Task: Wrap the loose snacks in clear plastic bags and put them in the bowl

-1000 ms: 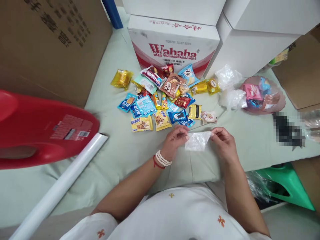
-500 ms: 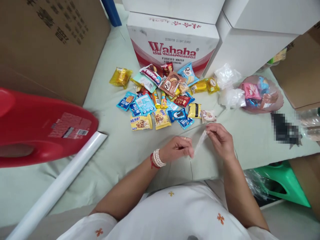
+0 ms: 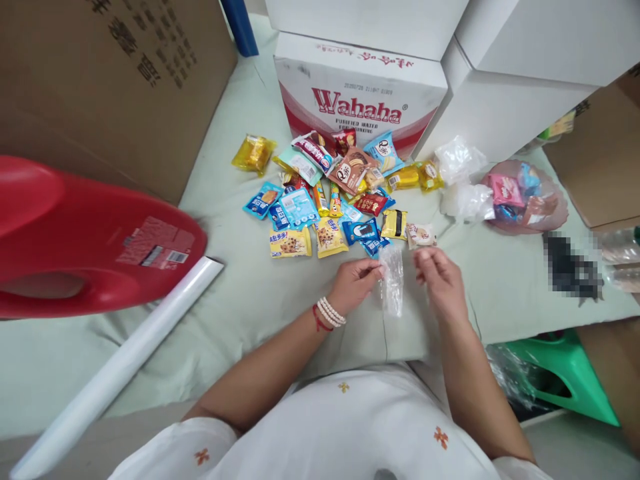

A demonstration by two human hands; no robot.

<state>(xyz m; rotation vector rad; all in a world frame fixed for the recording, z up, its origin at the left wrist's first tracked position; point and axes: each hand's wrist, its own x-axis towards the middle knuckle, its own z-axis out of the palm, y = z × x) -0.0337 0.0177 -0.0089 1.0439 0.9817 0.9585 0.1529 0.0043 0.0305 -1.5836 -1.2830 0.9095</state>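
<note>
My left hand (image 3: 356,283), with a pearl bracelet at the wrist, pinches the upper edge of a small clear plastic bag (image 3: 393,288) that hangs between both hands. My right hand (image 3: 439,279) is curled beside the bag's other edge, fingertips close to it or touching it. Just beyond the hands lies a heap of several small snack packets (image 3: 334,193) on a pale green cloth (image 3: 240,300).
A Wahaha carton (image 3: 358,100) and white boxes stand behind the snacks. More clear bags (image 3: 463,180) and a pink bag of snacks (image 3: 525,197) lie at the right. A red plastic stool (image 3: 85,247) and a white roll (image 3: 120,367) are at the left, a green stool (image 3: 575,373) at the lower right.
The bag was spread flat between both hands, then pulled narrow; now it hangs down from my left hand, and both hands have moved closer together.
</note>
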